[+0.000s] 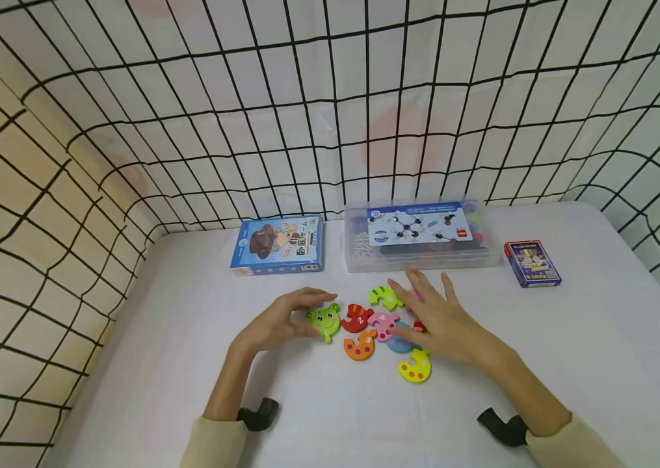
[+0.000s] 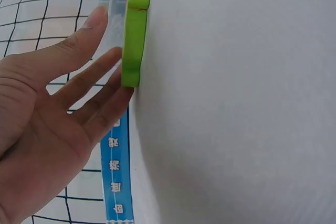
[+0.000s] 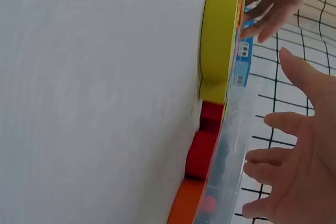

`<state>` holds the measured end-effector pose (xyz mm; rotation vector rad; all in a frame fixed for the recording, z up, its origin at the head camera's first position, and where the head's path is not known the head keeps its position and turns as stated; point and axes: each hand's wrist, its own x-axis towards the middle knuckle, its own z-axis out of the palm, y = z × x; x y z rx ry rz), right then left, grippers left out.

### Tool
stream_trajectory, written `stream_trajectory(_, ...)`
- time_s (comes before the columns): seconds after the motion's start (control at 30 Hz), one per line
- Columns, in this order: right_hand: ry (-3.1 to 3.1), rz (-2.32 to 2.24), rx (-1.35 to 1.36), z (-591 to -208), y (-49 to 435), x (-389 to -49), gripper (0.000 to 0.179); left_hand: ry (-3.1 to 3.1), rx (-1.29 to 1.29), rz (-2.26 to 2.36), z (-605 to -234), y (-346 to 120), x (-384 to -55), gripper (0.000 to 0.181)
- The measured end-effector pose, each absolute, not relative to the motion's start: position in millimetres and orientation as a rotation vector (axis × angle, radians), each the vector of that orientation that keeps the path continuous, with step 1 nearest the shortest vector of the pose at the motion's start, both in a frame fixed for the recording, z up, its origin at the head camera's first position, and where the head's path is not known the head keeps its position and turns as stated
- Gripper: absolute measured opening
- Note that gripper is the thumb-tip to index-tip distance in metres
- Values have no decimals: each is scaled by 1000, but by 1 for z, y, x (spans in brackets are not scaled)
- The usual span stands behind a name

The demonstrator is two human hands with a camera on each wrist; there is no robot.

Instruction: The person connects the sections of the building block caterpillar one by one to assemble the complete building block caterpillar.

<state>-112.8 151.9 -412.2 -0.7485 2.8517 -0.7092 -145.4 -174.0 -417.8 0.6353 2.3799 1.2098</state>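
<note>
My left hand [image 1: 279,322] is beside a green smiling animal-head puzzle piece [image 1: 325,321], its thumb and fingers apart. In the left wrist view, fingertips meet the green piece's edge, while the thumb stays off it. To its right lie a red piece [image 1: 356,318] marked 2, an orange spotted piece [image 1: 360,346], a pink piece [image 1: 383,324], a blue piece [image 1: 398,343], a green striped piece [image 1: 384,297] and a yellow spotted piece [image 1: 415,368]. Spread fingers of my right hand [image 1: 447,325] hover over this group, hiding some pieces. Contact there is unclear.
Behind the pieces stand a blue card-game box [image 1: 278,246] and a clear plastic case [image 1: 423,259] with a molecule picture. A small purple box [image 1: 533,263] lies at the right. Black wire mesh [image 1: 306,130] encloses the white table [image 1: 330,416] at the back and sides.
</note>
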Motion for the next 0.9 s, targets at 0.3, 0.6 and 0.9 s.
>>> stream_trajectory(0.3,2789,-852,-819,-421,132,-123,67,2390,627,1168,-422,-173,-150,61)
stream_trajectory(0.6,2580,-1057,-708,-421,113,-135,59,2417,642,1133,-421,-170,-155,56)
stream_trajectory(0.9,2592,-1000,-678,-424,98,-144,53,2383,672,1159,-422,-170,-157,51)
